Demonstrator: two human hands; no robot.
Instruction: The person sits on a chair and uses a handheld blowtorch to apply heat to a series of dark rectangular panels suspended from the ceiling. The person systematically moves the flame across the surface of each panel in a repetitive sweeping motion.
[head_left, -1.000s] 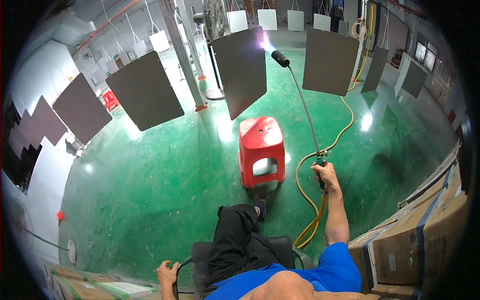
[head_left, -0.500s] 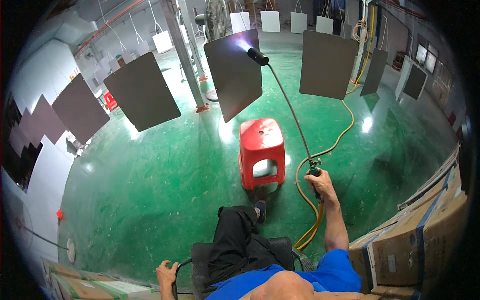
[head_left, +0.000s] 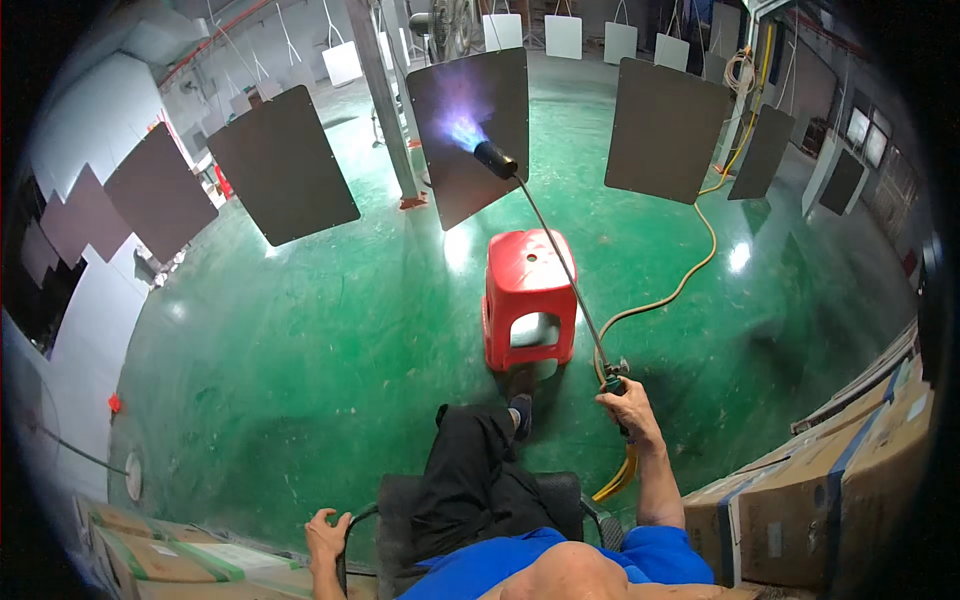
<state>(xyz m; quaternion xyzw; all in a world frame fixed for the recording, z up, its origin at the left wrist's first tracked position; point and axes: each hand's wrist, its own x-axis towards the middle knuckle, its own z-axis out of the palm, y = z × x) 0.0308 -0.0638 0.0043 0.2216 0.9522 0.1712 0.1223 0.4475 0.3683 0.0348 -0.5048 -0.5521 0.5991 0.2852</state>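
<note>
I sit on a dark chair [head_left: 395, 515]. My right hand [head_left: 625, 405] grips the handle of a long gas torch [head_left: 555, 255]. Its black nozzle [head_left: 495, 159] points up and to the left. A bluish flame [head_left: 460, 125] plays on the middle hanging dark panel [head_left: 470, 130]. My left hand [head_left: 326, 535] rests on the chair's left armrest. A red plastic stool [head_left: 527, 298] stands on the green floor in front of my foot, under the torch rod.
Several dark panels hang in a row, one at the left [head_left: 280, 165] and one at the right [head_left: 665, 128]. A yellow hose [head_left: 680, 290] runs across the floor from the torch. Cardboard boxes [head_left: 830, 500] are stacked at the right, more boxes [head_left: 150, 560] lower left. A steel column [head_left: 385, 100] stands behind.
The torch nozzle has swung left and lower across the middle panel, with the flame following. My right hand moved slightly down and left. The left hand has stayed put.
</note>
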